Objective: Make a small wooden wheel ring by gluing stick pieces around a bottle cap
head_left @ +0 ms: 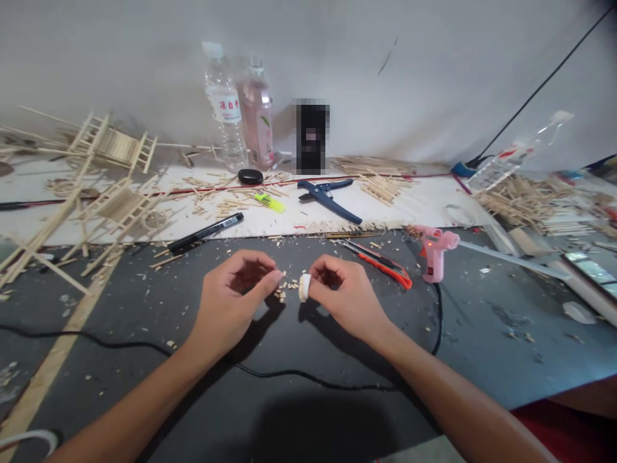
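Observation:
My right hand [344, 292] is closed, thumb and fingers pinching a small white ring [306, 285] with little pale wood pieces along its left edge. My left hand [236, 296] is closed too, its thumb and forefinger tips together on a tiny wood piece [283, 274]. Between the hands, several cut wood bits [293, 284] lie scattered on the dark grey tabletop [308, 341]. The left fingertips are a short way left of the ring and do not touch it.
A pink glue gun [434, 251], an orange utility knife [380, 260], blue cutters [330, 198] and a black marker [207, 233] lie beyond the hands. Stick-built models [113, 151] stand at left, bottles [224, 109] at the wall. A black cable [308, 381] crosses the front.

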`<state>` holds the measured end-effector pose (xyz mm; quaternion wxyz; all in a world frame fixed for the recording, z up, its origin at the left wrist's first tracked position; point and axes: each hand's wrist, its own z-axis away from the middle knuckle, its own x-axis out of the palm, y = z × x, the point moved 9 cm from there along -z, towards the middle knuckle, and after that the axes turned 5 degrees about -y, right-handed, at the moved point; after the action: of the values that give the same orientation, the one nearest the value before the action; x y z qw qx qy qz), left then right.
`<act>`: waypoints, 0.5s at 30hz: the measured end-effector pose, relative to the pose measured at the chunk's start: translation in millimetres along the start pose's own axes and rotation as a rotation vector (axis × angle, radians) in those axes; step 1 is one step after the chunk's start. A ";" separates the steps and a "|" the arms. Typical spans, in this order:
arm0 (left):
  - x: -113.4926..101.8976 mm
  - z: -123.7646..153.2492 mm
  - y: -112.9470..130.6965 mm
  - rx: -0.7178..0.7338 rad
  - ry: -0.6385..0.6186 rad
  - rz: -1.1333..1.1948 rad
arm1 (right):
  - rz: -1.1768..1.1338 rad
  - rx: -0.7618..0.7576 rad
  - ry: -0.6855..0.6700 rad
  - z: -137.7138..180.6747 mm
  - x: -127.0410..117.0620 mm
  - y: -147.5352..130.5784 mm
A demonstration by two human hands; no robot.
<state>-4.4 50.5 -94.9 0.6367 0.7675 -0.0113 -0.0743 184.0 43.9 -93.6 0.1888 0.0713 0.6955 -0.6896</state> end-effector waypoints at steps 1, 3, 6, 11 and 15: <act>-0.5 -0.3 0.0 -0.007 0.006 -0.011 | 0.008 0.006 0.004 -0.1 -0.4 0.5; -2.1 -1.3 0.1 -0.019 0.022 -0.033 | 0.025 0.020 0.013 -0.3 -1.4 2.0; -9.8 -4.6 2.3 -0.023 0.073 -0.054 | 0.051 0.049 0.033 -1.3 -4.3 5.8; -37.5 -16.7 9.0 0.025 0.195 -0.054 | 0.107 0.086 0.067 -4.7 -10.6 11.9; -63.8 -30.2 8.2 0.076 0.264 -0.063 | 0.189 0.093 0.100 -7.4 -17.3 12.8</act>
<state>-63.0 85.5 -75.2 0.6005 0.7940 0.0939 0.0080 203.3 54.5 -99.4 0.2145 0.1793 0.6615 -0.6959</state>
